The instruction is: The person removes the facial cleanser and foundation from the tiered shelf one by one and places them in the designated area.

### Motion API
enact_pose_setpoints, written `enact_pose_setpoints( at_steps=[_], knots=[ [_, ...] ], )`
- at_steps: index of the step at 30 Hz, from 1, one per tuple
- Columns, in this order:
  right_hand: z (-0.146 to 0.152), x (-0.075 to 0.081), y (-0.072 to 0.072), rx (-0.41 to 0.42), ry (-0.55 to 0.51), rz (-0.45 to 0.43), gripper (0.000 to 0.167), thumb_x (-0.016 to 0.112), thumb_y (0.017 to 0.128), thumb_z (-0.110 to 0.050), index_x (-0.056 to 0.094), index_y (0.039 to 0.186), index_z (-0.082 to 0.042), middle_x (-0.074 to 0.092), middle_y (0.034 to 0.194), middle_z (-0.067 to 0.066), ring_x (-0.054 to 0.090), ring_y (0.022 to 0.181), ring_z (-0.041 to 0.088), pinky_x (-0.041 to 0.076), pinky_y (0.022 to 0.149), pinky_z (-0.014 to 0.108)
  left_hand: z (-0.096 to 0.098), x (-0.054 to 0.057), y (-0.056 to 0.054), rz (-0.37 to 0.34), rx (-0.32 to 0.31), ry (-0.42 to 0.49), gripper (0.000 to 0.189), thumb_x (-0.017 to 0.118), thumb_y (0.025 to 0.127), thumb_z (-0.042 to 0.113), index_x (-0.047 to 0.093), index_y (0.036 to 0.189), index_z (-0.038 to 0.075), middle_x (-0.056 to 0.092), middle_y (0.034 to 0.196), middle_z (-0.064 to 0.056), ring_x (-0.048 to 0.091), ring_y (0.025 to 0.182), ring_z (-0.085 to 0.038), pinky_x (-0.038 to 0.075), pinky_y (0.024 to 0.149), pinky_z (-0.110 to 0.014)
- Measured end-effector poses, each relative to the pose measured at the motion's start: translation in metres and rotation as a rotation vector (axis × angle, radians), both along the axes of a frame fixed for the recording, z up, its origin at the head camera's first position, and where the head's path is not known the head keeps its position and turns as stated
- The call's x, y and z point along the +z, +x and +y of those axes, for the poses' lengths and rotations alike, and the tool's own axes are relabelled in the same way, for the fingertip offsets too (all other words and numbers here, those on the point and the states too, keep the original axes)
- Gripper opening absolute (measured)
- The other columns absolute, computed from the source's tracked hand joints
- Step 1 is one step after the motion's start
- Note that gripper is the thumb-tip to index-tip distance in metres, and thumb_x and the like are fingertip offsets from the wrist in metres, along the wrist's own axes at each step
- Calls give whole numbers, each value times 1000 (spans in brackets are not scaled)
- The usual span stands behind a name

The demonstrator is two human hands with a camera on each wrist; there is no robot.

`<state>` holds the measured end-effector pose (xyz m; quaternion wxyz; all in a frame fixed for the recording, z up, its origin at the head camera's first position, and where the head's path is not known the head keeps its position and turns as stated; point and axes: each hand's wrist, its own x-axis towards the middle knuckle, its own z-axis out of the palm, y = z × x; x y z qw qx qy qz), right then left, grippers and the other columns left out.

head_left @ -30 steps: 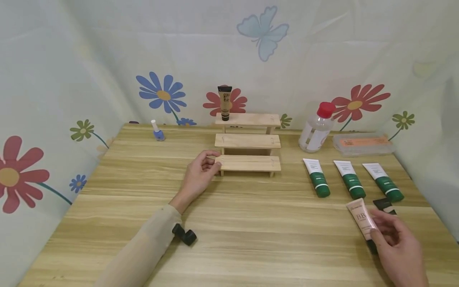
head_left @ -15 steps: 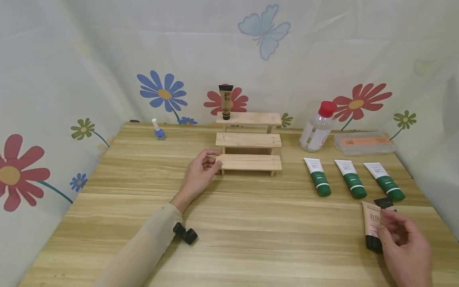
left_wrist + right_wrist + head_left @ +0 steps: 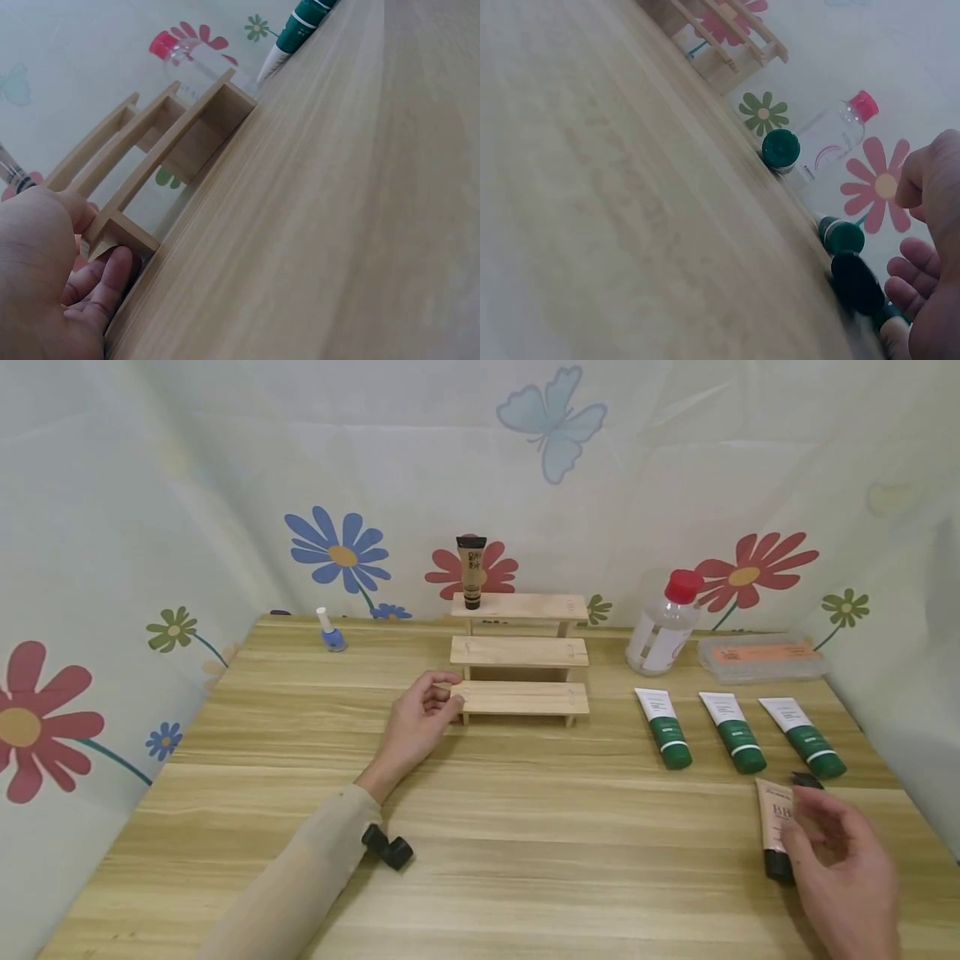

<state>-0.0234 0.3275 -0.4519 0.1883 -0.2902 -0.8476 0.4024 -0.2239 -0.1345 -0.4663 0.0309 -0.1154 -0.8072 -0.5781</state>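
My left hand [image 3: 420,722] grips the left end of the lowest step of a three-step wooden stand [image 3: 525,697]; in the left wrist view its fingers [image 3: 112,285] curl beneath the step. A gold and black tube [image 3: 472,572] stands upright on the top step's left end. At the right, a pinkish BB cream tube [image 3: 774,818] with a black cap lies on the table. Over its right side my right hand [image 3: 851,860] hovers, thumb and fingers parted. The right wrist view shows these fingers [image 3: 915,259] apart from the black cap [image 3: 857,283].
Three green and white tubes [image 3: 733,735] lie in a row at the right. A dark-ended item [image 3: 807,780] is partly hidden behind my right hand. Behind stand a red-capped clear bottle [image 3: 660,627] and a flat plastic case [image 3: 761,658]. Blue nail polish [image 3: 332,635] stands back left.
My right hand has shifted the BB cream tube rightward, turned it straighter and let it go on the table. My left hand has stayed at the stand.
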Motion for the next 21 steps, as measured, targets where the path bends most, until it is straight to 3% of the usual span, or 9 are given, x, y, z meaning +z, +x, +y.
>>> enact_pose_setpoints(
  at_steps=[2,6,9,17,21],
  knots=[
    [-3,6,-5,11,-31,27,48,70,108,-11,62,155,-18,65,150,2,56,123,-2,42,92,5,-1,0,0,-1,1,2,29,74,110,24,71,138,17,76,108,-13,76,95,-29,58,79,-23],
    [-10,22,-20,72,-137,161,48,71,105,-4,64,151,-16,66,139,-5,60,125,4,46,93,4,0,0,0,-4,-2,4,29,75,110,23,71,138,18,76,109,-13,76,96,-28,60,81,-24],
    [-17,34,-35,167,-166,269,48,70,103,4,65,148,-11,67,136,-7,64,124,7,50,92,5,0,0,0,-4,-2,7,29,75,109,23,71,137,18,76,110,-13,76,96,-28,60,82,-24],
    [-52,70,-81,417,-166,471,56,72,103,5,59,155,-11,66,143,0,67,129,12,55,97,10,0,3,1,-16,7,2,28,75,109,23,71,137,20,75,110,-11,75,97,-25,60,84,-26],
    [-73,88,-106,504,-237,527,61,74,102,3,57,157,-15,64,146,5,65,132,18,56,98,12,0,2,2,-20,14,-3,28,75,109,23,71,136,20,75,110,-10,74,97,-24,60,84,-26]
  ],
)
